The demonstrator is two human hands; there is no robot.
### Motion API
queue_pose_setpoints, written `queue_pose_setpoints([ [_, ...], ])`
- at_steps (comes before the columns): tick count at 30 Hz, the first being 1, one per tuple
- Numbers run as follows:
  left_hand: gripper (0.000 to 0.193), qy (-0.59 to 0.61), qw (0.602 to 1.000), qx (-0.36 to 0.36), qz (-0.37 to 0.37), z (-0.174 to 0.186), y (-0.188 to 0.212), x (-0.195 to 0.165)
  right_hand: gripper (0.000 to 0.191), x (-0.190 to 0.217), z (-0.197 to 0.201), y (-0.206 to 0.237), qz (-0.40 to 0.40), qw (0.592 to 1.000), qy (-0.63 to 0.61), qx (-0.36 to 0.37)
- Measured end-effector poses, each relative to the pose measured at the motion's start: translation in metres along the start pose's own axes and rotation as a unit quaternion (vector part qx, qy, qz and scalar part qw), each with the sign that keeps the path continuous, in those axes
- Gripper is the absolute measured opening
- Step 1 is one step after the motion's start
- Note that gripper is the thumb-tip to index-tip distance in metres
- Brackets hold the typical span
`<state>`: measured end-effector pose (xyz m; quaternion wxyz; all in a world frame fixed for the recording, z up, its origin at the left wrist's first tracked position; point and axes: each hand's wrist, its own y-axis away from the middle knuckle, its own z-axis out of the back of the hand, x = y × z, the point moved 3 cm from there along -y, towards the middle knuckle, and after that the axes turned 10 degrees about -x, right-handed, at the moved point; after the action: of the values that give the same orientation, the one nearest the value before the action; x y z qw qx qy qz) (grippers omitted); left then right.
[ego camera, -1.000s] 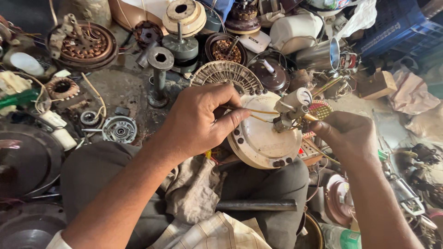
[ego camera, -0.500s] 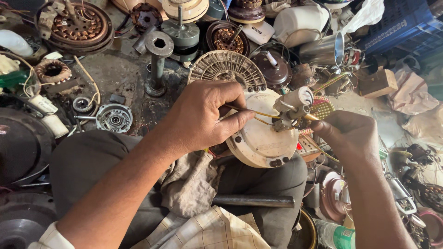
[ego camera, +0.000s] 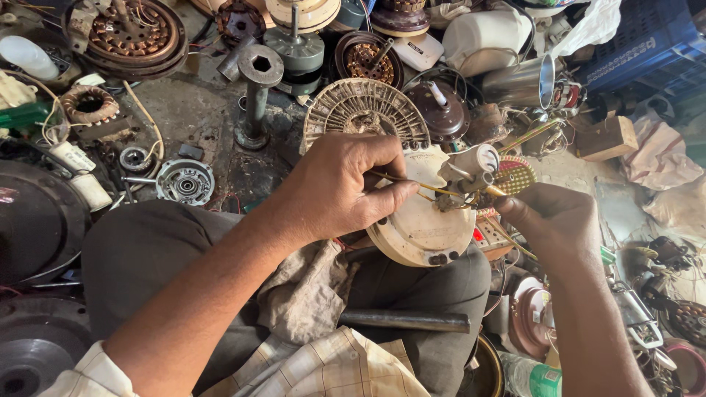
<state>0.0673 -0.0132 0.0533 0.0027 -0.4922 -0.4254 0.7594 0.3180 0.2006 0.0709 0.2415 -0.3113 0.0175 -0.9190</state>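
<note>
A cream round fan motor housing (ego camera: 426, 224) rests tilted on my lap, with a small grey cylindrical part (ego camera: 471, 167) at its centre. My left hand (ego camera: 342, 187) lies over its left side, thumb and forefinger pinching a thin yellow wire (ego camera: 412, 185) that runs to that centre part. My right hand (ego camera: 551, 220) is closed at the housing's right edge, gripping a thin tool or wire end (ego camera: 494, 192); I cannot tell which. A ribbed round cover (ego camera: 353, 110) stands just behind my left hand.
Fan parts crowd the floor: a copper-wound stator (ego camera: 132, 33) at far left, a metal post (ego camera: 257, 92), a bearing plate (ego camera: 185, 181), dark discs (ego camera: 33, 220) on the left, a blue crate (ego camera: 647, 40), a wooden block (ego camera: 607, 137). A dark bar (ego camera: 404, 320) lies across my knee.
The view has shifted slightly downward and left. Both hands stay at the motor housing, holding the wire with little visible movement.
</note>
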Motion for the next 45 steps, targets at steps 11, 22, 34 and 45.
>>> queue_pose_setpoints([
  [11,0.013,0.037,0.998,0.023,0.055,-0.003,0.009,0.012,0.037,0.001,-0.005,0.007,-0.045,0.999,-0.029,0.007],
  [22,0.015,0.048,0.995,0.041,0.072,-0.001,0.011,0.017,0.043,-0.011,-0.009,0.004,-0.017,0.999,-0.046,0.018],
  [34,0.015,-0.088,0.990,0.096,0.053,0.001,0.000,0.014,0.028,0.003,-0.013,0.005,-0.035,0.999,0.031,0.009],
  [45,0.016,-0.093,0.993,0.070,-0.002,0.001,0.003,0.014,0.026,-0.004,-0.019,-0.001,-0.005,0.998,0.053,0.016],
])
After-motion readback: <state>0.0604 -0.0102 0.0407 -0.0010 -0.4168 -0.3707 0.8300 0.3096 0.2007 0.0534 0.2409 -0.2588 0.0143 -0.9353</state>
